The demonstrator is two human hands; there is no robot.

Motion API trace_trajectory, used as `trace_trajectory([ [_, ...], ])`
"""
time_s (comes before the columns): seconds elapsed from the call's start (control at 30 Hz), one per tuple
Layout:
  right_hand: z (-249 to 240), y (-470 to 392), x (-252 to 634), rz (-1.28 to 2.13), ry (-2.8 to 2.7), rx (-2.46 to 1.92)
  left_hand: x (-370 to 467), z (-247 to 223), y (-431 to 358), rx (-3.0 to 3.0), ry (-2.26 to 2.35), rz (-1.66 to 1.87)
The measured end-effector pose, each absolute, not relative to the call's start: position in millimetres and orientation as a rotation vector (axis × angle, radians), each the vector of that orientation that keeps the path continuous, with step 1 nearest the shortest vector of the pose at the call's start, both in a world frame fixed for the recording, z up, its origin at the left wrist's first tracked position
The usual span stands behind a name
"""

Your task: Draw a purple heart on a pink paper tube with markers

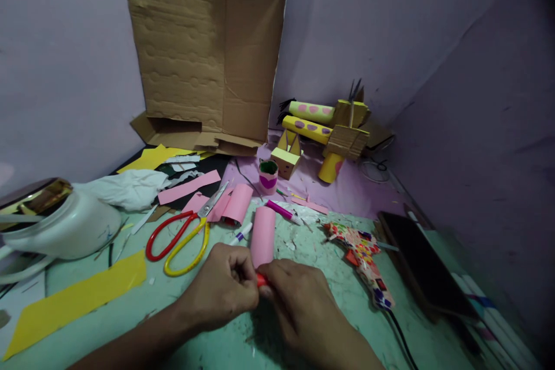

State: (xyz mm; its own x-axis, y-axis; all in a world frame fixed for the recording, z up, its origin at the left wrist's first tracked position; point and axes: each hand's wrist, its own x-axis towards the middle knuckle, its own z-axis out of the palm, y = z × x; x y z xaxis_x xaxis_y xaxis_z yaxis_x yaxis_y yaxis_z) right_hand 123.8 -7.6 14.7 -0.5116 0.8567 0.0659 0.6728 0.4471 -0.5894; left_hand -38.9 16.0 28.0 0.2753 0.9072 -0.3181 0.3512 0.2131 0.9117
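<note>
A small red piece [261, 280] shows between the fingertips of both hands. My left hand [225, 283] is closed, its thumb and fingers pinched at the left end of the piece. My right hand [299, 295] is closed too, with its fingers on the right end. Just beyond the hands lies a pink paper tube [263, 234]. Scissors with a red and a yellow handle [202, 221] lie open to the left. Behind the tube are a purple marker [281, 210] and another pink roll [237, 203].
At right lie a patterned glue gun [362, 257] with a cord and a dark phone [422, 263]. A white pot [78, 225] and yellow paper [82, 300] are at left. Cardboard [191, 58] leans on the wall; yellow cardboard figures [342, 141] are at the back.
</note>
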Motion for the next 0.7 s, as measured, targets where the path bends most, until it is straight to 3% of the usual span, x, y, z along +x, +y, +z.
trace_trajectory([
  [0.3, 5, -10, 121, 0.471, -2.355, -1.268, -42, 25, 12, 1.625, 1.379, 0.687],
  [0.47, 4, -10, 140, 0.408, -2.133, -1.246, -69, 36, 33, 2.04, 1.648, 1.127],
  [0.57, 5, -9, 145, 0.635, -1.926, -1.241, -75, 46, 37, 2.229, 1.603, 1.342],
  [0.7, 6, -1, 143, 1.184, -1.261, -1.204, -66, 43, 32, 2.283, 1.525, 1.26],
])
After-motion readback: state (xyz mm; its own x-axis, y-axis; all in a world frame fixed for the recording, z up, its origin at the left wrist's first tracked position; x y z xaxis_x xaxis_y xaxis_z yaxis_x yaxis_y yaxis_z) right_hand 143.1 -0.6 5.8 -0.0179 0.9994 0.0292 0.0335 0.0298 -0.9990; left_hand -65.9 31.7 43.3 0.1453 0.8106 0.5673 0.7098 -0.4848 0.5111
